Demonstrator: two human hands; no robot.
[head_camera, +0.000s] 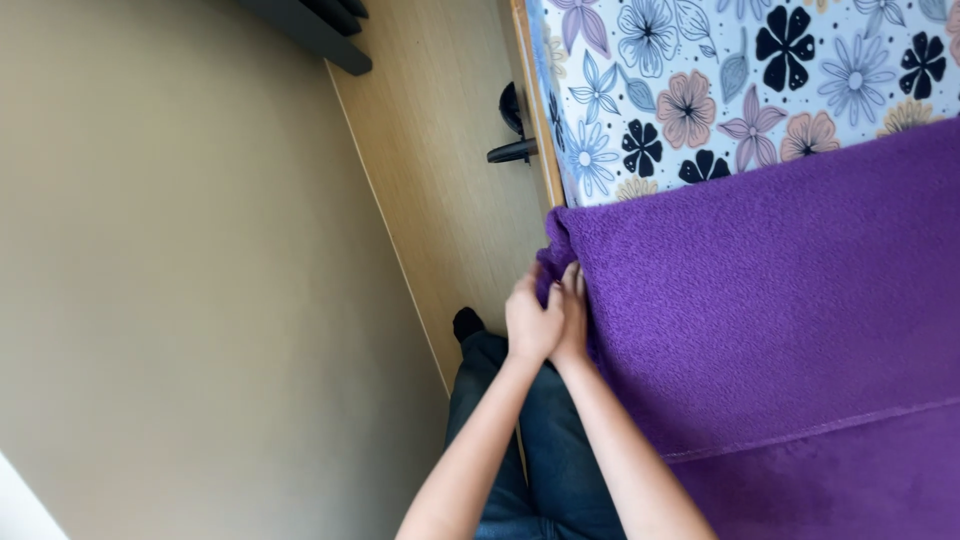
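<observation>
Wooden floor (440, 170) below, one purple blanket (770, 300) (fleecy) pinched by left hand (530, 322) and right hand (572, 318).

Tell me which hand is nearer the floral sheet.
Right. The right hand grips the purple blanket edge, closer to the floral sheet; the left hand sits beside it, toward the floor.

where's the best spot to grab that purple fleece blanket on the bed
Probably the purple fleece blanket at its bunched corner by the bed edge, coming from the floor side. There the fabric folds over and hangs free, and both the left hand and right hand already grip it.
</observation>
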